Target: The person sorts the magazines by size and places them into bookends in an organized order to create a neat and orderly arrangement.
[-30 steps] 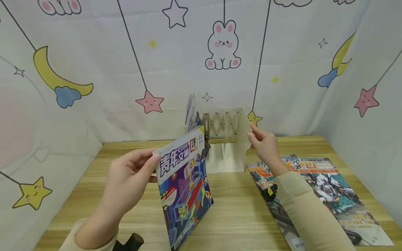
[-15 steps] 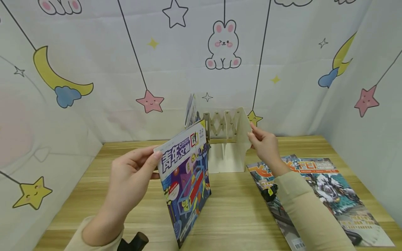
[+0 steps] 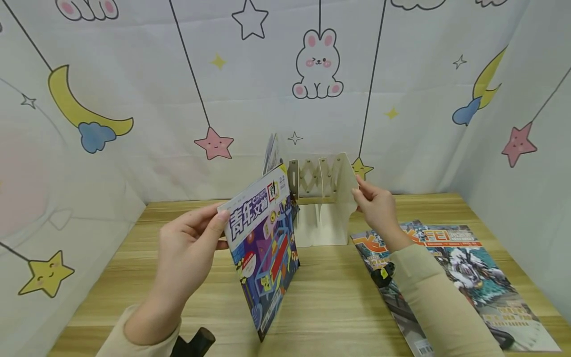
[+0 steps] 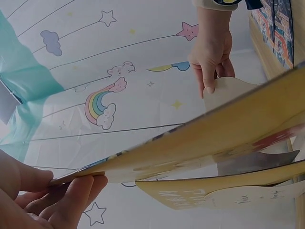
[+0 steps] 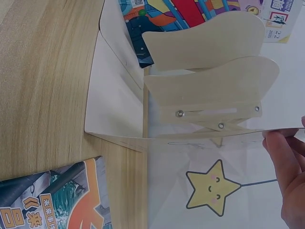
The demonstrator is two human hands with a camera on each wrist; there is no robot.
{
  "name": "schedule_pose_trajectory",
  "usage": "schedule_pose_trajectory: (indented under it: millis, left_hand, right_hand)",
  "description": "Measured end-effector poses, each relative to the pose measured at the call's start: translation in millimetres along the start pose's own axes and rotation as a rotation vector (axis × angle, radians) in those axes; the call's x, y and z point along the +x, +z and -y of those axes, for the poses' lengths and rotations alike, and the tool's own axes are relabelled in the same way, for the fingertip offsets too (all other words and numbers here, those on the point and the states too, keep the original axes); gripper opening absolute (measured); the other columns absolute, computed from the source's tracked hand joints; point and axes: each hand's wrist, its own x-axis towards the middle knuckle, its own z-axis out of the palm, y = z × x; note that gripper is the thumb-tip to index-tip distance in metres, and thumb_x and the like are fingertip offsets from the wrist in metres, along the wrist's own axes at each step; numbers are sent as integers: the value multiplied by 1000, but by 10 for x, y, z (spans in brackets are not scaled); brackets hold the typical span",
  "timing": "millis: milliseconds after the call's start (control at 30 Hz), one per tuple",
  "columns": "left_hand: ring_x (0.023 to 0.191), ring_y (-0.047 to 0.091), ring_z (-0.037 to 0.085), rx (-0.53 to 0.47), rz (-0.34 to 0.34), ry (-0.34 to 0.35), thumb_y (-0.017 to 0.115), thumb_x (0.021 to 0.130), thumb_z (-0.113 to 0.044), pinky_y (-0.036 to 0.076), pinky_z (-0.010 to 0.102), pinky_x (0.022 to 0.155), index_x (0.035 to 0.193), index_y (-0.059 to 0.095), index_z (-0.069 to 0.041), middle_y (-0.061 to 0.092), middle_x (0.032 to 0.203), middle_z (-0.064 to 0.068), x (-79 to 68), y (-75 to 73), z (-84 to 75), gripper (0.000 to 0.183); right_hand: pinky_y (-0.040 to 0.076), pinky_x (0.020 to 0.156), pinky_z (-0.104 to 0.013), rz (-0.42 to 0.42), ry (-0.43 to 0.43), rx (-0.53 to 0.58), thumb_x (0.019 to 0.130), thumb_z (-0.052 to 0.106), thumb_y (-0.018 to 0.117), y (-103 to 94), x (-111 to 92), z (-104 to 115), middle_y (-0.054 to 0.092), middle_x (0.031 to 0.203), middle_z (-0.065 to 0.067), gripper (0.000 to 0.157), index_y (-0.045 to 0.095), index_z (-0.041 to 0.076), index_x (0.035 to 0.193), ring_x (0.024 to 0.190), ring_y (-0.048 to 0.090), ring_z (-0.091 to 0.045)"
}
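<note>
In the head view my left hand (image 3: 189, 253) pinches a purple-blue magazine (image 3: 267, 243) by its upper left corner. The magazine stands on edge, angled, its far side overlapping the left part of a cream expandable book rack (image 3: 323, 230). My right hand (image 3: 378, 208) holds the front edge of the rack's right end panel between thumb and fingers. Upright dividers (image 5: 205, 40) and a riveted, crisscross back show between the panels. Another upright book (image 3: 270, 153) is at the rack's left end, mostly hidden behind the magazine; the left wrist view shows its yellow side (image 4: 176, 198).
Two overlapping magazines (image 3: 486, 277) with orange lettering lie on the wooden table (image 3: 330, 307) at the right, partly under my right forearm. A white cloth backdrop (image 3: 401, 153) with cartoon drawings hangs close behind the rack and along both sides.
My left hand has carried the magazine a little forward toward the rack, and its lower corner has moved up in view. The right hand stays on the rack's end panel.
</note>
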Motion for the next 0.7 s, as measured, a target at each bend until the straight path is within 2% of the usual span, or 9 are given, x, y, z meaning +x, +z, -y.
schedule_pose_trajectory:
  millis: [200, 367, 567, 700]
  left_hand:
    - [68, 68, 10, -26, -24, -5, 61, 92, -13, 58, 28, 59, 105, 72, -3, 73, 87, 6, 18, 25, 19, 20]
    - [68, 69, 11, -39, -38, 4, 61, 92, -12, 58, 29, 59, 105, 72, -2, 73, 86, 5, 35, 58, 28, 19]
    - [68, 69, 11, -68, -56, 23, 62, 91, -10, 58, 29, 59, 105, 72, -2, 72, 82, -10, 52, 87, 31, 19]
    - [68, 69, 11, -74, -62, 20, 61, 91, -10, 58, 29, 59, 107, 71, -2, 72, 83, -10, 65, 106, 18, 20]
  right_hand:
    - [50, 50, -19, 4, 8, 7, 96, 33, 55, 5, 4, -1, 66, 119, -12, 47, 44, 23, 140, 77, 66, -35]
    - [52, 53, -19, 0, 2, 2, 95, 34, 55, 2, -6, -7, 66, 119, -12, 47, 45, 22, 140, 80, 66, -36]
    - [53, 56, -18, -2, -5, 4, 96, 34, 55, 2, -12, -8, 66, 119, -12, 47, 44, 23, 140, 81, 67, -36]
    - [54, 58, -17, 0, -6, 2, 96, 33, 55, 4, -11, -10, 66, 119, -12, 47, 44, 23, 140, 77, 67, -30]
